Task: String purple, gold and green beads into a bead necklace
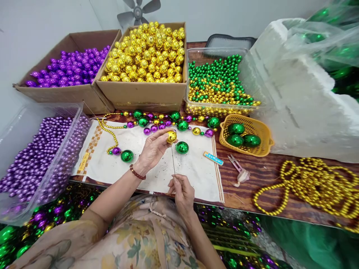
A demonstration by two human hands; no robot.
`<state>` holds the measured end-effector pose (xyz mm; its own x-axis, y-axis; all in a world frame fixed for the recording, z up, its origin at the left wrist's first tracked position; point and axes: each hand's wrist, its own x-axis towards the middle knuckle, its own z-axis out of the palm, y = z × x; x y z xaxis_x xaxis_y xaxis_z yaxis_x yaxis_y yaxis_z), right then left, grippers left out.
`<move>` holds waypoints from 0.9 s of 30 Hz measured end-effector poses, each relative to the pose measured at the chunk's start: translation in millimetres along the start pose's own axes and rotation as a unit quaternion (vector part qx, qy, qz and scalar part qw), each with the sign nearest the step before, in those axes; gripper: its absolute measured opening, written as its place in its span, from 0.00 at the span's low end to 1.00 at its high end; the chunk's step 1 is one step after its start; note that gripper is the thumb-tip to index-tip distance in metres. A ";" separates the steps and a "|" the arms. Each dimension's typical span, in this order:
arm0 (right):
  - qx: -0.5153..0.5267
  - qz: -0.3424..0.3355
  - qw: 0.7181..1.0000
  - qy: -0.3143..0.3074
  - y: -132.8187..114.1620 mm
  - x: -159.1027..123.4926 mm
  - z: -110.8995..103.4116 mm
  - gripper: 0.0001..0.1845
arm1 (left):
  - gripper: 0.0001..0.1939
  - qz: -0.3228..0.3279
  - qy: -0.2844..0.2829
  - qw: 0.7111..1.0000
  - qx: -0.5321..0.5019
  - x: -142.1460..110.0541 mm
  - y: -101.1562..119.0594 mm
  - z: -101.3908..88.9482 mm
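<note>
My left hand (pixel 153 149) pinches a large gold bead (pixel 171 136) over a white cloth (pixel 146 164). My right hand (pixel 181 190) is closed on the lower end of a long thin needle (pixel 173 160), whose tip points up into the gold bead. A green bead (pixel 182 147) lies just right of the gold one. A strand of gold, green and purple beads (pixel 157 123) curls across the cloth's far side, ending near a green bead (pixel 126 155).
Boxes of purple beads (pixel 70 67) and gold beads (pixel 146 52) stand at the back, beside a clear tub of green and gold beads (pixel 218 82). A tub of small purple beads (pixel 36 157) sits left. A yellow basket (pixel 265 132), small scissors (pixel 237 168) and gold strands (pixel 314 186) lie right.
</note>
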<state>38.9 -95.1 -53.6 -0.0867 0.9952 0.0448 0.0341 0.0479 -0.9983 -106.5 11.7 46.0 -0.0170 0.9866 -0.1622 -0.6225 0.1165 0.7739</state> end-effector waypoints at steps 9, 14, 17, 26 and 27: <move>0.021 -0.033 0.998 0.039 -2.2 8.8 11.7 0.09 | 0.14 0.050 -0.004 0.998 0.036 -16.3 -11.2 7.3; 0.016 -0.034 0.999 0.037 -1.2 8.7 11.8 0.10 | 0.14 0.096 0.007 0.994 0.053 -21.7 -6.8 9.0; 0.012 -0.032 0.999 0.036 -2.0 8.3 10.0 0.11 | 0.15 0.111 0.002 0.992 0.058 -23.9 -4.7 10.2; 0.003 -0.045 0.999 -0.003 -5.6 7.4 12.1 0.11 | 0.14 0.124 0.013 0.989 0.074 -24.7 -3.9 7.5; 0.003 -0.041 0.999 -0.005 -6.9 7.7 12.8 0.11 | 0.14 0.122 0.014 0.990 0.075 -24.3 -4.0 7.0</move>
<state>25.3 -88.9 -46.9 -0.0979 0.9873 0.1255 0.0204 0.1280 -0.9916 -98.1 -12.0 51.1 -0.1754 0.9842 0.0259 -0.4738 -0.1074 0.8741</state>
